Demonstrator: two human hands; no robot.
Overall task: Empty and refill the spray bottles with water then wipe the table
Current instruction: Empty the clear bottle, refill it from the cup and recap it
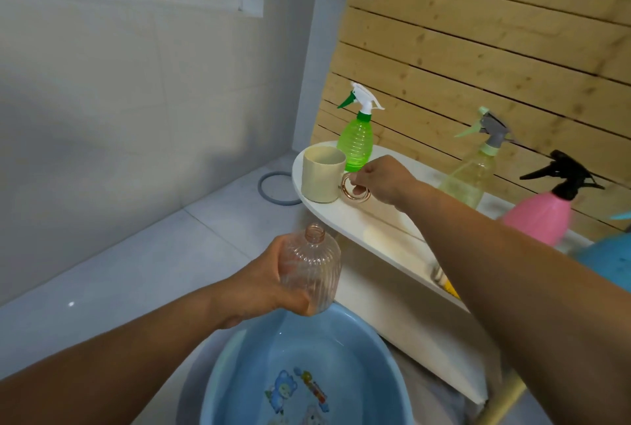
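My left hand (269,284) holds a clear ribbed pinkish bottle (312,267) without its spray head, upright above a blue basin (375,349) that has some water in it. My right hand (382,180) grips the round handle of a cream mug (322,173) standing on the white table (362,219). On the table stand a green spray bottle (356,139) behind the mug, a pale yellow-green spray bottle (473,172) and a pink spray bottle with a black head (543,213).
A wooden slat wall (478,31) runs behind the table. A grey ring (273,189) lies on the tiled floor near the table's far end. A blue object (607,260) sits at the right edge.
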